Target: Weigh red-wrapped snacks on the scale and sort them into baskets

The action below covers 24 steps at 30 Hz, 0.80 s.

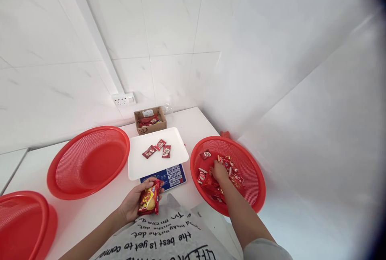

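Observation:
My left hand (131, 201) is closed around red snack packets (149, 199), held low in front of the scale; the top one has a yellow front with a round biscuit-like picture. My right hand (220, 171) reaches into the right red basket (261, 179), among several small red wrapped packets (237, 179). Its fingertips are down between the packets, so what they grip, if anything, is hidden. Between the hands stands a digital scale (164, 176) with a blue keypad. On its white tray (137, 159) lie three small red packets (166, 151).
A cardboard box (152, 130) with red packets inside stands behind the scale against the wall. Two more red baskets, a farther one (126, 147) and a nearer one (45, 228), are on the left of the white table (193, 123). A wall socket (123, 99) is above.

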Each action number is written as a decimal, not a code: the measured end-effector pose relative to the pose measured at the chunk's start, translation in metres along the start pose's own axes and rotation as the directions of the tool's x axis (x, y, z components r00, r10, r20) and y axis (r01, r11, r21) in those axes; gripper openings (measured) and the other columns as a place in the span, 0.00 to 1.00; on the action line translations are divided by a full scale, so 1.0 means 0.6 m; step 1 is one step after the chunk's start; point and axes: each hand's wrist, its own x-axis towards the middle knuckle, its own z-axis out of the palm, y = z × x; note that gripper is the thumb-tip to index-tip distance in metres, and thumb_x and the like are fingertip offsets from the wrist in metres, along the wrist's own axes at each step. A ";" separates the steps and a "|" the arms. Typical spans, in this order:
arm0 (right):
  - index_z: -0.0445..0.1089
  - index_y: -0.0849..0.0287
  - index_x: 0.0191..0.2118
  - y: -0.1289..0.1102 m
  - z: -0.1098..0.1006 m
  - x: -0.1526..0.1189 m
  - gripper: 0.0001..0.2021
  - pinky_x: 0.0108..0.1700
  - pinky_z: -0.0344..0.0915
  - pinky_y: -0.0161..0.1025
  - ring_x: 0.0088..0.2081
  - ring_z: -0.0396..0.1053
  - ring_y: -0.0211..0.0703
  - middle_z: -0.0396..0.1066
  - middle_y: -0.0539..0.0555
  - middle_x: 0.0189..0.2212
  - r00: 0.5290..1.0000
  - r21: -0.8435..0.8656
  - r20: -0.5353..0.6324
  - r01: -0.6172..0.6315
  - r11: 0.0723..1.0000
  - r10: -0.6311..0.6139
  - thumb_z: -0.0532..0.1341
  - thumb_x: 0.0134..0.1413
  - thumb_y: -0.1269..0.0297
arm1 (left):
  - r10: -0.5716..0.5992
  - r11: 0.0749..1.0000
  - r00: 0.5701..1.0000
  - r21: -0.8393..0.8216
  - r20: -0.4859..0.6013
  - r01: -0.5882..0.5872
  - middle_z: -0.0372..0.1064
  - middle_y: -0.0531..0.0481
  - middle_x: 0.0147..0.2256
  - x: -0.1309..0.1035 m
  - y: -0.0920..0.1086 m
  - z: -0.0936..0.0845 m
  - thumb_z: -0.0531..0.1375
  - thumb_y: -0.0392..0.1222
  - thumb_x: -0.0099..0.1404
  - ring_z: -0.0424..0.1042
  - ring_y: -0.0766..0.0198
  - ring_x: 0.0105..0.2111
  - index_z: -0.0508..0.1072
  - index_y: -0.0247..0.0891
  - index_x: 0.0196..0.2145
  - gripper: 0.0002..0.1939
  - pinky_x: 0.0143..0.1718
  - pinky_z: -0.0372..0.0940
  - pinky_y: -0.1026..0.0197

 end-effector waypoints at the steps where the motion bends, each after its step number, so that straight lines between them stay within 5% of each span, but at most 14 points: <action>1: 0.64 0.67 0.53 0.002 0.001 -0.003 0.20 0.46 0.62 0.48 0.46 0.69 0.59 0.66 0.71 0.48 0.999 0.001 -0.005 -0.034 0.999 0.034 0.50 0.56 0.68 | -0.005 1.000 1.000 0.011 0.005 0.005 0.76 0.43 0.36 0.000 -0.001 0.001 0.58 0.29 0.57 0.78 0.51 0.36 0.66 0.36 0.42 0.14 0.32 0.73 0.55; 9: 0.62 0.61 0.58 -0.007 0.009 -0.016 0.24 0.46 0.62 0.45 0.45 0.70 0.55 0.58 0.69 0.55 0.988 0.014 -0.043 -0.145 0.989 0.145 0.46 0.57 0.71 | 0.018 0.999 1.000 0.049 0.014 -0.019 0.75 0.45 0.32 -0.008 0.001 -0.015 0.59 0.30 0.57 0.78 0.54 0.34 0.64 0.37 0.37 0.10 0.34 0.72 0.56; 18: 0.63 0.65 0.53 -0.003 -0.003 -0.022 0.23 0.46 0.61 0.48 0.46 0.70 0.56 0.64 0.71 0.52 0.986 0.076 -0.053 -0.157 0.985 0.161 0.45 0.53 0.78 | 0.027 1.000 1.000 -0.006 0.004 -0.027 0.75 0.45 0.32 -0.012 -0.007 -0.026 0.60 0.30 0.57 0.78 0.55 0.31 0.65 0.36 0.35 0.08 0.32 0.72 0.57; 24: 0.62 0.65 0.52 0.001 -0.020 -0.033 0.19 0.44 0.62 0.49 0.44 0.71 0.58 0.73 0.68 0.41 0.959 0.298 -0.130 -0.206 0.932 0.253 0.48 0.56 0.69 | 0.012 1.000 1.000 0.012 -0.022 -0.011 0.75 0.43 0.32 -0.004 -0.008 -0.019 0.59 0.31 0.59 0.77 0.55 0.30 0.66 0.35 0.36 0.07 0.30 0.71 0.57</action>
